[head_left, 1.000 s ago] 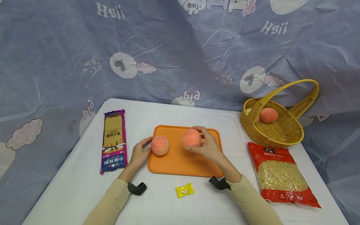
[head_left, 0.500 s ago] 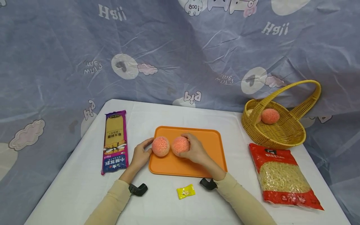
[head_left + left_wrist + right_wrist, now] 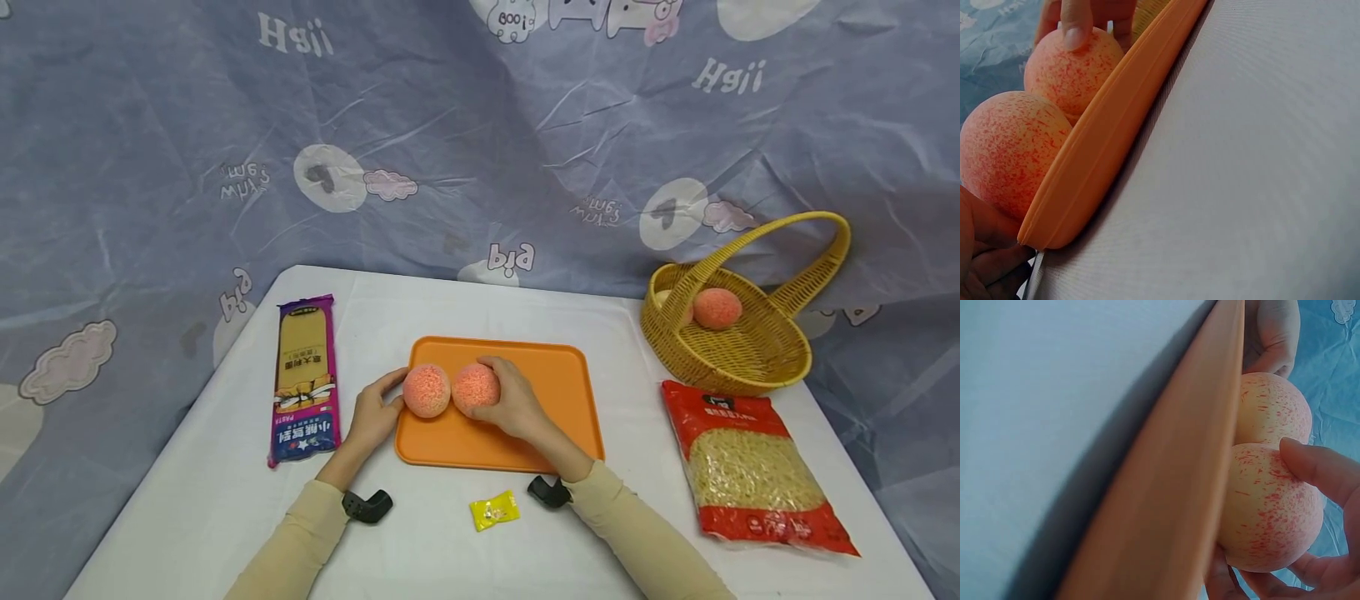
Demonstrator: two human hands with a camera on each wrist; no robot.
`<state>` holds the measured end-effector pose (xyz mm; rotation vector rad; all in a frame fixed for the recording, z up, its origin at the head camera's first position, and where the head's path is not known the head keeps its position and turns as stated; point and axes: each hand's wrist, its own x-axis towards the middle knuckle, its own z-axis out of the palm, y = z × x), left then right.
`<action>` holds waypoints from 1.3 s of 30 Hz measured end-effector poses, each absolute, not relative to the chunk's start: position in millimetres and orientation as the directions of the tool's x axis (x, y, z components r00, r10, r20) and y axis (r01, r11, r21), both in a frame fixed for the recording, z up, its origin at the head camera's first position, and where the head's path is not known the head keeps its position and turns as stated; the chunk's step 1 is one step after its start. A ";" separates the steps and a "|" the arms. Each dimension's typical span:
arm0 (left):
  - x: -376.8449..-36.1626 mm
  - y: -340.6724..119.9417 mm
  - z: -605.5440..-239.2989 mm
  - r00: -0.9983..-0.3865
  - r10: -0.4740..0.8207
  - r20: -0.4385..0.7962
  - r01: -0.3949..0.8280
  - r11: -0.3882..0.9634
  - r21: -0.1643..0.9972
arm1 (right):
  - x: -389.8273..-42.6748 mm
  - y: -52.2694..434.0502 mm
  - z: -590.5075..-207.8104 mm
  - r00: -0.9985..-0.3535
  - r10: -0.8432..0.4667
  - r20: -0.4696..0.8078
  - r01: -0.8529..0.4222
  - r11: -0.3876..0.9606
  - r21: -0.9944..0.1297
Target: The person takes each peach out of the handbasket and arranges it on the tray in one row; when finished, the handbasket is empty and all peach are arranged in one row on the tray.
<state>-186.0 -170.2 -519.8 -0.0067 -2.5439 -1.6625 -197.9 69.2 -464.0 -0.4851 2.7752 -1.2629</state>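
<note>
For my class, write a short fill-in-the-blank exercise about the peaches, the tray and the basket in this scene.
1. The right hand holds a peach on the orange ____.
2. The left hand touches the other peach, which ____ the first one.
3. A third peach lies in the yellow ____.

Missing words: tray; touches; basket

Two pink-speckled peaches (image 3: 450, 389) are sitting on an orange tray (image 3: 547, 392), a yellow wicker basket (image 3: 738, 350) and red pasta bag (image 3: 750, 467) showing beside.
</note>
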 end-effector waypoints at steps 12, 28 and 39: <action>-188.2 -167.9 -520.8 -0.995 -0.043 0.089 0.065 0.402 0.913 | -194.8 74.3 -466.0 -0.949 -0.308 0.073 -0.256 0.613 -0.748; -190.5 -165.6 -520.3 -0.994 -0.051 0.096 0.068 0.399 0.914 | -189.7 77.1 -466.1 -0.954 -0.290 0.071 -0.247 0.632 -0.735; -186.3 -167.8 -522.1 -0.994 -0.064 0.088 0.054 0.412 0.910 | -148.3 137.2 -396.4 -0.905 -0.421 0.056 -0.308 0.562 -0.768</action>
